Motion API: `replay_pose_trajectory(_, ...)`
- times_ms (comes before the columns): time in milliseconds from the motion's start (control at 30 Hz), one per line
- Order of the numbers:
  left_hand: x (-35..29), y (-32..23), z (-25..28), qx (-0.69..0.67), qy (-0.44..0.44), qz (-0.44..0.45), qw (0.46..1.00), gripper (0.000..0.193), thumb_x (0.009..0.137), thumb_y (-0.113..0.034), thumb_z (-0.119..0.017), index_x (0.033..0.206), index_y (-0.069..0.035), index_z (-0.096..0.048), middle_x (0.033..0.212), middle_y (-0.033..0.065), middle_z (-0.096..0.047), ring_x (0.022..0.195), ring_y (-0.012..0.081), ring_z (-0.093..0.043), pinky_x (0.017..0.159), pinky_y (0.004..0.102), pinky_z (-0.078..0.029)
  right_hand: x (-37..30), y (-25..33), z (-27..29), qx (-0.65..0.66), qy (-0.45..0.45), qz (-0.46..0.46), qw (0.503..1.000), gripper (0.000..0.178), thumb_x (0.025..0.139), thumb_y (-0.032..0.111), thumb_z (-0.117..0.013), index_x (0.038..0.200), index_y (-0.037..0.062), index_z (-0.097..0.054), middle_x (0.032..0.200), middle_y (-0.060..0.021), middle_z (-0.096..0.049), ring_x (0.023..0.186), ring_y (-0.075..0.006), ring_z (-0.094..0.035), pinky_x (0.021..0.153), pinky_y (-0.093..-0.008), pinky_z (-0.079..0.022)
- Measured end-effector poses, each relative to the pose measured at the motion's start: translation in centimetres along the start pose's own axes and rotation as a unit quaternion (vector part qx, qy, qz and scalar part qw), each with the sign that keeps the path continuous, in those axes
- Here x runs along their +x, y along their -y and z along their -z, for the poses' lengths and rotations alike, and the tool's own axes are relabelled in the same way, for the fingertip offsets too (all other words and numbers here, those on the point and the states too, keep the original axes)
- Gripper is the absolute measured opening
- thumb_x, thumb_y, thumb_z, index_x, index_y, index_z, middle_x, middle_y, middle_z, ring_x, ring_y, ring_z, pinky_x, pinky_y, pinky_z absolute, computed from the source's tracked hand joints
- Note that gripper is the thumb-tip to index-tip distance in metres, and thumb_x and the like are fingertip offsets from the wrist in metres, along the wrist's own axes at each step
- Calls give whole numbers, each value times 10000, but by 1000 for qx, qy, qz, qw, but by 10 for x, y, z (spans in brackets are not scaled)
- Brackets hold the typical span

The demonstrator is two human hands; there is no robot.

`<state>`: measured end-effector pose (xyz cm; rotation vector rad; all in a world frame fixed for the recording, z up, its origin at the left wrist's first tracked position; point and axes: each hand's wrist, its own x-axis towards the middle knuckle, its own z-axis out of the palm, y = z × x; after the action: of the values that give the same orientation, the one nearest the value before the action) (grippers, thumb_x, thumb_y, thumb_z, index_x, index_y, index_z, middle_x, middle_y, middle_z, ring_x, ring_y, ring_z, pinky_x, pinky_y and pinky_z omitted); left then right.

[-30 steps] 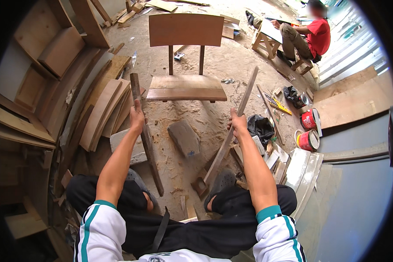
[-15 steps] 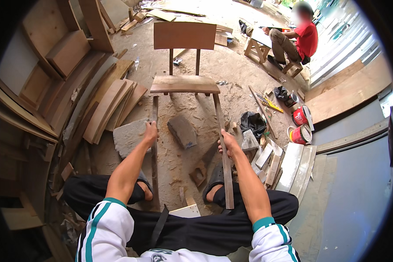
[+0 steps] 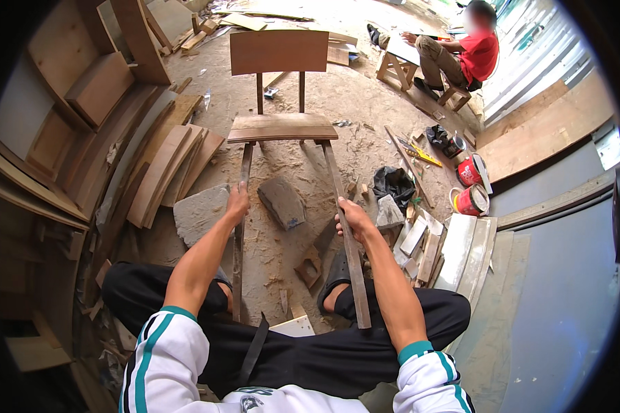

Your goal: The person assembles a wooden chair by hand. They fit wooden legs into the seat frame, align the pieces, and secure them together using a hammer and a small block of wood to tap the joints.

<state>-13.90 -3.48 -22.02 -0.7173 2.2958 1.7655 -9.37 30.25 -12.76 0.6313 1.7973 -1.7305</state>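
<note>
"Brown wood, two long strips. How are they held?"

"At centre frame, the left hand (image 3: 238,201) has its fingers wrapped round the left strip (image 3: 238,275); the right hand (image 3: 353,217) grips the right strip (image 3: 357,289)."

"Why grip partway along?"

"Probably for balance. Each far end appears at the front edge of the seat (image 3: 282,128) of the chair (image 3: 279,52), upper centre. Whether they touch it, I can't tell."

"And the spacing?"

"Seemingly set by the seat: each strip meets the view just inside a front corner. Between them, mid-frame, a dark block (image 3: 282,204) sits on the floor (image 3: 220,82)."
</note>
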Motion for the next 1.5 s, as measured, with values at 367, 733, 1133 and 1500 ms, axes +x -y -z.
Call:
replay_pose_trajectory(367, 15, -6, 0, -65, -39, 24, 997, 465, 1016, -460, -377, 1086, -31, -540, 700, 72, -536, 521, 184, -532, 464, 349, -450, 7, 1, -4, 22, 12, 21, 999, 427, 992, 462, -452, 1225, 105, -479, 760, -34, -520, 530, -139, -515, 458, -309, -479)
replay_pose_trajectory(733, 37, -26, -4, -77, 20, 58, 995, 436, 994, -440, -407, 982, -30, -554, 784, 98, -567, 599, 244, -606, 512, 399, -506, 4, 2, -14, 17, 1, 28, 999, 478, 998, 448, -442, 1306, 83, -453, 741, -41, -500, 511, -132, -504, 446, -298, -482)
replay_pose_trajectory(1133, -1, -25, -10, -191, 26, 25, 981, 359, 971, -275, -528, 1233, -43, -447, 886, 104, -618, 641, 198, -619, 536, 339, -517, 7, -14, -20, 19, -14, 75, 997, 460, 1006, 423, -437, 1285, 60, -480, 688, -37, -503, 480, -128, -500, 426, -299, -467)
replay_pose_trajectory(1500, -17, -2, 0, -150, 60, -8, 987, 456, 988, -309, -504, 1399, -134, -412, 783, 48, -529, 520, 142, -514, 464, 315, -459, 3, -28, -23, 34, 5, 94, 995, 436, 1011, 407, -436, 1311, 92, -453, 679, -35, -497, 467, -122, -495, 407, -286, -453)
